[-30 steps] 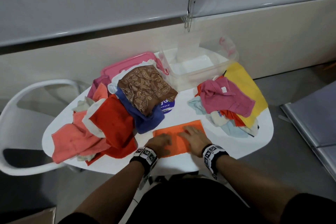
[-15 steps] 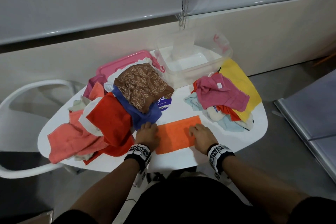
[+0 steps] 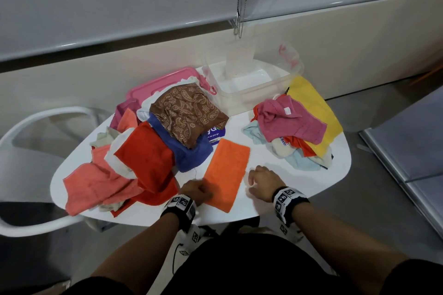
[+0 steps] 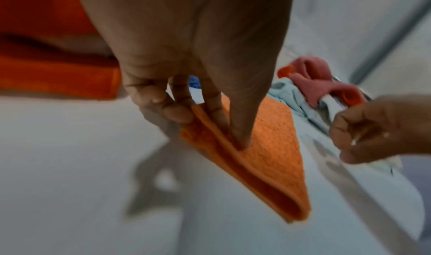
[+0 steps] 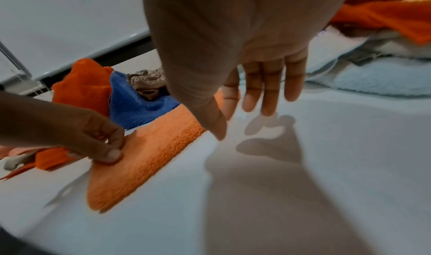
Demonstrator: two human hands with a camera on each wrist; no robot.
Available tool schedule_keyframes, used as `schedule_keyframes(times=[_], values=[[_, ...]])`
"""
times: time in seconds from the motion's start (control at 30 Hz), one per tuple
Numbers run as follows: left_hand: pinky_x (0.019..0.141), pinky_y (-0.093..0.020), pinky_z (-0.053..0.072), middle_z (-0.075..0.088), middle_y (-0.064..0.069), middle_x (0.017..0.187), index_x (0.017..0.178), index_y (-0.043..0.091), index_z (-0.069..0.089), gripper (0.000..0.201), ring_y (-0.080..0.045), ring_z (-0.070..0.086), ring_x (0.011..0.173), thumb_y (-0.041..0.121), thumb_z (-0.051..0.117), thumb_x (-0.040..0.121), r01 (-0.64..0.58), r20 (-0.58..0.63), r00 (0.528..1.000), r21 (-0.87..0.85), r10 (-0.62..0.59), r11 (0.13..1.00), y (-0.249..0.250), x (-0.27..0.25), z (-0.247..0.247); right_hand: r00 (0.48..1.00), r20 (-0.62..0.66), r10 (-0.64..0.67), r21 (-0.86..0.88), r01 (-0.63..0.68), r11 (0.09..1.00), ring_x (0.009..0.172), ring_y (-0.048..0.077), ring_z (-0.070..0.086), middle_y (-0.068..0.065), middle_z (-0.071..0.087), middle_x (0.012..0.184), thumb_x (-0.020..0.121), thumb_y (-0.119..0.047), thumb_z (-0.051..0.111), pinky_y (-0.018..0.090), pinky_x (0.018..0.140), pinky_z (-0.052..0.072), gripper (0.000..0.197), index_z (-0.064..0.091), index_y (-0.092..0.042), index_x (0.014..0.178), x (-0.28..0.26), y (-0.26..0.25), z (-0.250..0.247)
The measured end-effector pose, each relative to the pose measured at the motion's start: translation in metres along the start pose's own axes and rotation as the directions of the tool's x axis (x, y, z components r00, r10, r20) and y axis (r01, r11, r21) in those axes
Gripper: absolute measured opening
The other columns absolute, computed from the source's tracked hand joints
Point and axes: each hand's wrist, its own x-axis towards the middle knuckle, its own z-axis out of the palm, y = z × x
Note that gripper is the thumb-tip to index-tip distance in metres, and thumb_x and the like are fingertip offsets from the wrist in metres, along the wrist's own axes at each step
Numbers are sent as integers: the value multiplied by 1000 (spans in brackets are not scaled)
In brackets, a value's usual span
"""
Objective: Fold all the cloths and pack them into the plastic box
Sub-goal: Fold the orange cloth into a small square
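An orange cloth (image 3: 226,173), folded into a narrow strip, lies on the white table (image 3: 275,201) and points away from me. My left hand (image 3: 199,193) pinches its near left edge, thumb on top (image 4: 210,128). My right hand (image 3: 257,181) hovers just right of the cloth with straight, spread fingers (image 5: 268,100), holding nothing. The clear plastic box (image 3: 251,93) stands at the back of the table with no cloth in it. Unfolded cloths lie in two heaps: brown paisley (image 3: 187,115), blue (image 3: 191,155) and red (image 3: 146,163) on the left, pink (image 3: 290,122) and yellow (image 3: 314,105) on the right.
A pink lid (image 3: 158,84) lies behind the left heap. A salmon cloth (image 3: 96,187) hangs over the table's left edge. A white chair (image 3: 36,127) stands at the left. A blind cord (image 3: 239,29) dangles above the box.
The orange cloth has been turned from sideways to lengthwise. My right hand has come off it. My left hand now pinches its near edge instead of pressing on it.
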Motion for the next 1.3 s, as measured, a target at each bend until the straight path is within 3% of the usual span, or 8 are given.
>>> schedule_keyframes(times=[0.13,0.27,0.53,0.7,0.8,0.93,1.07,1.3], values=[[72,-25,44,67,0,87,87,23,67,35,-19,61,80,45,63,61,-8,56,998,-182,19,983,19,-2,-6,976,66,-206,95,199,975,99,21,53,-4,50,108,54,-55,83,31,83,44,62,54,-28,102,-4,-28,26],[59,-26,52,72,-8,88,97,18,71,18,-23,67,73,22,74,80,1,77,996,-540,48,842,42,-2,-21,981,115,-154,-50,160,986,108,23,48,0,50,119,50,-65,82,38,90,42,87,44,-24,116,-1,-41,30],[72,-28,54,70,-20,96,115,1,66,47,-34,65,96,-23,54,77,84,175,980,-794,94,602,36,1,-21,996,21,-91,-246,93,965,111,28,53,5,55,124,74,-42,69,42,95,32,58,50,-19,124,8,-35,33],[81,-28,50,72,-4,86,85,20,70,23,-21,65,85,33,74,67,-73,-49,997,-290,62,954,31,3,-21,980,-74,-182,-10,182,983,100,23,53,1,61,106,85,-34,55,36,87,41,25,63,-19,103,8,-25,18],[66,-22,39,61,3,79,73,21,60,30,-13,56,75,44,80,73,-81,-105,993,-262,55,962,28,5,-19,995,-34,-90,190,95,977,92,24,59,5,66,97,88,-31,53,34,79,47,19,63,-18,98,8,-16,4],[82,-24,39,65,0,95,85,12,66,30,-15,60,90,37,80,77,-121,-132,989,-425,70,897,29,6,-12,993,113,41,391,-82,917,89,21,65,1,71,96,87,-35,61,30,79,50,23,61,-24,108,12,-1,1],[82,-31,42,67,-2,90,82,20,57,58,-22,60,88,74,44,67,-131,-61,991,-333,118,934,41,3,-18,989,148,16,421,-77,904,93,6,65,-14,70,105,62,-64,77,26,83,51,73,45,-43,124,12,3,5],[69,-29,33,51,6,68,70,24,38,58,-21,51,72,81,28,61,-188,-94,981,-288,168,939,48,-1,-20,994,76,78,397,-102,912,92,24,66,2,72,96,92,-57,48,36,86,51,38,62,-23,103,17,13,7]])
